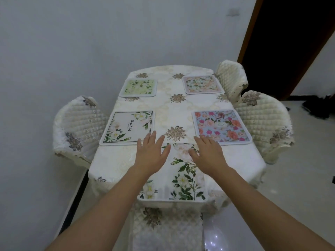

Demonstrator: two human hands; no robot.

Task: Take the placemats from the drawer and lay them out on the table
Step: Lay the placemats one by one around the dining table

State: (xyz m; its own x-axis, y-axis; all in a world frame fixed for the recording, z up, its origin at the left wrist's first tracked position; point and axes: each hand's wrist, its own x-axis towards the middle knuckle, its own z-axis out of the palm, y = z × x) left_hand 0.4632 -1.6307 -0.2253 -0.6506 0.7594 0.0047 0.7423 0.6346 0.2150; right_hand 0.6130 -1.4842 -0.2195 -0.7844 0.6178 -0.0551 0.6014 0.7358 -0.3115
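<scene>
- Placemats on the table: five in view. Green mat at the far left corner, pink mat at the far right corner, white lettered mat along the left edge, blue rose mat along the right edge, leafy white mat at the near edge, centred in front of you.
- Drawer: not in view.
- Your left hand: fingers straight and spread wide, palm down at the far left corner of the leafy white mat. Part of the hand seems to lie on the tablecloth; you cannot tell how hard it presses.
- Your right hand: fingers straight and spread, palm down on the far right part of the same mat, fingertips near the blue rose mat's near edge. Nothing gripped in either hand.
- Step in hand, as judged: flattening and squaring the last mat. Task looks close to done.
- Method: keep both palms flat; sweep outward from the mat's middle toward its corners so no ripple stays.
- Alignment: the mat's near edge seems to hang slightly over the table's near edge. Slide it a little toward the centre with both palms together, not one, so it does not twist.
- Caution: the tablecloth may drag with the mat; press lightly. Mind your fingertips do not nudge the two side mats.
- Quilted chairs stand on the left and right sides; leave them.
</scene>
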